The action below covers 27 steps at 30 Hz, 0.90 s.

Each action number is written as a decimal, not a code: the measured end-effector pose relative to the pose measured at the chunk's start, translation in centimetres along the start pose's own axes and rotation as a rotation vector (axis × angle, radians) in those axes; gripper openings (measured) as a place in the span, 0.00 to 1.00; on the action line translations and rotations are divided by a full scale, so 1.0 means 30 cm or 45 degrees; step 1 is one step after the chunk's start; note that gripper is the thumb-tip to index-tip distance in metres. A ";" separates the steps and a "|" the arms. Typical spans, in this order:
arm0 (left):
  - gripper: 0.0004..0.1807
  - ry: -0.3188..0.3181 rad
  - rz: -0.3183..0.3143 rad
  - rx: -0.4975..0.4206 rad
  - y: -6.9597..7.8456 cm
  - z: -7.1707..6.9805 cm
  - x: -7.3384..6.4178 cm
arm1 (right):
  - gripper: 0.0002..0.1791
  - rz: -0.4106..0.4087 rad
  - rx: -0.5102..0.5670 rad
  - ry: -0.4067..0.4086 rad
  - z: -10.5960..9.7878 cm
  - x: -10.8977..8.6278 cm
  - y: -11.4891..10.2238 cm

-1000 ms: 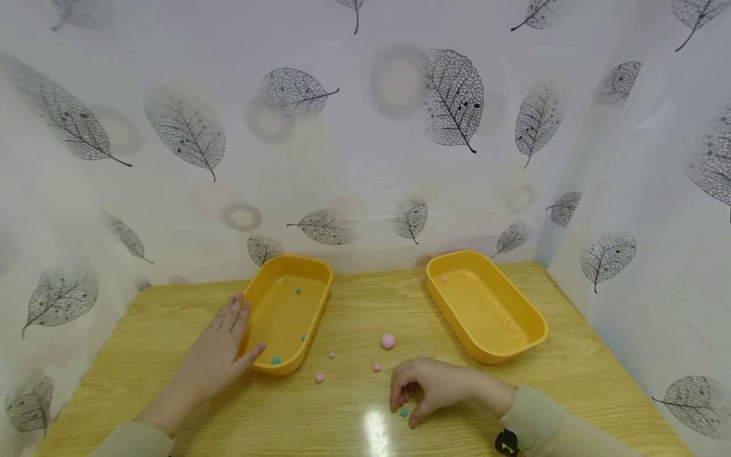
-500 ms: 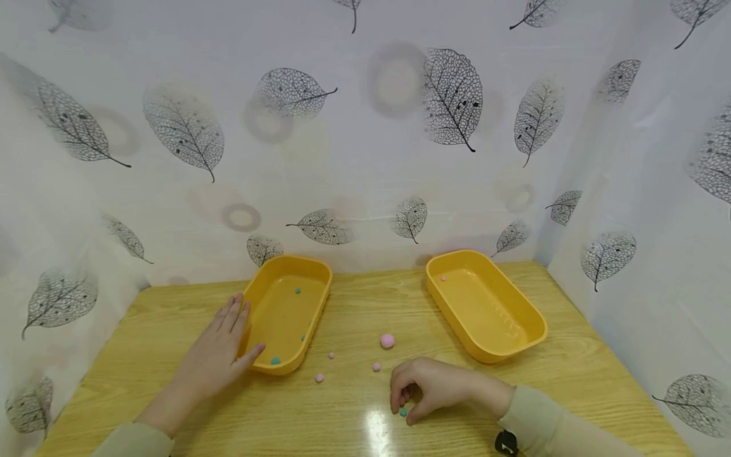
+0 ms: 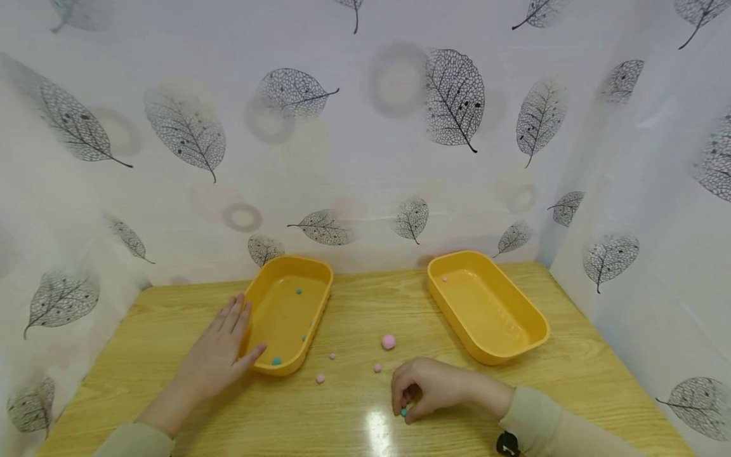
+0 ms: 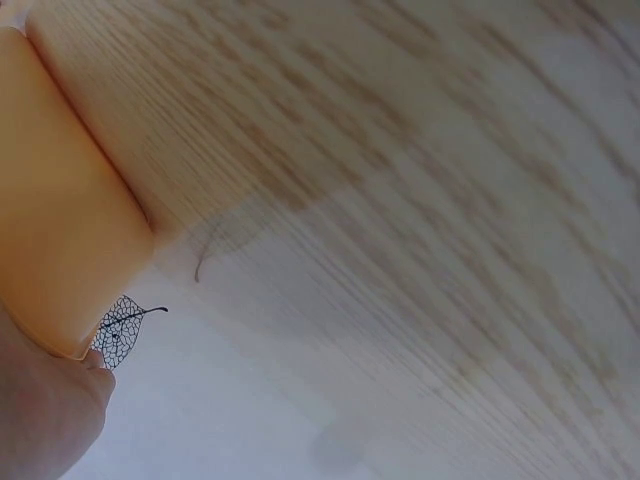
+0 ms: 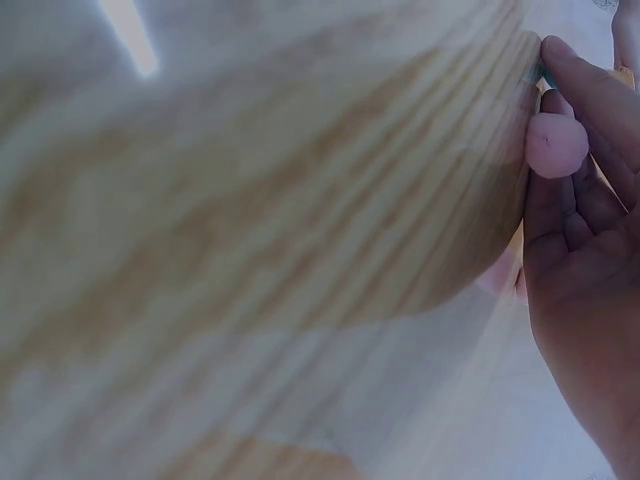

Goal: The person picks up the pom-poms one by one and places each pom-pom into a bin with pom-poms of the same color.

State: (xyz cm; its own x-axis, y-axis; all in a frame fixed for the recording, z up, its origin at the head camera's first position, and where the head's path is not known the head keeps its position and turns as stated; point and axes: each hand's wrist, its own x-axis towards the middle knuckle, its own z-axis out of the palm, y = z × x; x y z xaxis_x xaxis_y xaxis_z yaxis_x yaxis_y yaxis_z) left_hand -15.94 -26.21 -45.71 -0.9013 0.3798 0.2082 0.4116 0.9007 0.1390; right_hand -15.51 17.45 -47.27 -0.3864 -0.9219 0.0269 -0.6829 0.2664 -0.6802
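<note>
My left hand (image 3: 214,349) lies along the left side of the left yellow tray (image 3: 327,292), fingers straight and thumb over the near rim. Several teal balls (image 3: 276,361) lie inside that tray. Low over the table, my right hand (image 3: 431,387) has its thumb and forefinger at a small teal ball (image 3: 404,412), apparently pinching it. In the right wrist view a pink ball (image 5: 557,145) shows against the curled fingers of that hand; the teal ball is mostly hidden there. Loose on the wood are a larger pink ball (image 3: 388,342) and several smaller ones (image 3: 320,379).
A second yellow tray (image 3: 457,320) stands at the back right, with one small pink ball (image 3: 445,279) at its far end. Leaf-patterned sheeting (image 3: 365,158) encloses the back and sides of the wooden table (image 3: 240,431).
My right thumb has drawn slightly in toward the forefinger and the teal ball. The left hand, the trays and the loose balls have stayed in place.
</note>
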 end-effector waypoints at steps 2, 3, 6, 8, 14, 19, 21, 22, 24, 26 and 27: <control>0.49 0.009 0.004 0.000 0.000 0.000 0.000 | 0.08 0.000 0.015 0.006 0.000 0.000 0.002; 0.48 0.016 0.005 0.001 0.000 0.001 0.000 | 0.08 -0.001 0.020 0.008 0.000 0.000 0.003; 0.48 0.025 0.007 0.000 -0.001 0.004 0.000 | 0.07 -0.011 0.006 0.011 0.001 0.000 0.006; 0.48 0.019 0.002 -0.002 -0.001 0.004 0.000 | 0.07 -0.014 -0.006 0.010 0.002 0.000 0.007; 0.48 -0.009 -0.014 -0.006 -0.001 0.005 0.001 | 0.07 -0.003 -0.013 0.011 0.002 0.003 0.007; 0.48 0.013 -0.002 0.000 -0.001 0.007 0.001 | 0.07 0.008 -0.018 0.008 0.000 0.005 0.002; 0.48 0.031 0.008 0.001 -0.001 0.008 0.000 | 0.07 0.011 -0.018 0.008 -0.002 0.005 -0.002; 0.48 0.041 0.013 0.004 -0.002 0.009 0.000 | 0.07 0.015 -0.014 0.008 -0.002 0.005 -0.003; 0.48 0.055 0.022 0.005 -0.003 0.010 0.000 | 0.07 0.018 -0.014 0.007 -0.003 0.005 -0.003; 0.48 0.049 0.021 0.004 -0.003 0.008 0.001 | 0.07 0.021 -0.008 0.007 -0.004 0.006 -0.003; 0.48 0.043 0.018 0.003 -0.003 0.006 0.002 | 0.07 0.022 -0.006 0.007 -0.005 0.006 -0.003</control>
State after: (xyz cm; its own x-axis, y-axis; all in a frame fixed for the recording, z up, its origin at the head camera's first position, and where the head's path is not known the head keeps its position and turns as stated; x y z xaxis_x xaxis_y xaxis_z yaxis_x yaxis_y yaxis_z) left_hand -16.06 -26.22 -45.89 -0.8903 0.3854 0.2426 0.4242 0.8957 0.1334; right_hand -15.61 17.31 -47.10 -0.4014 -0.9157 0.0193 -0.6791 0.2834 -0.6772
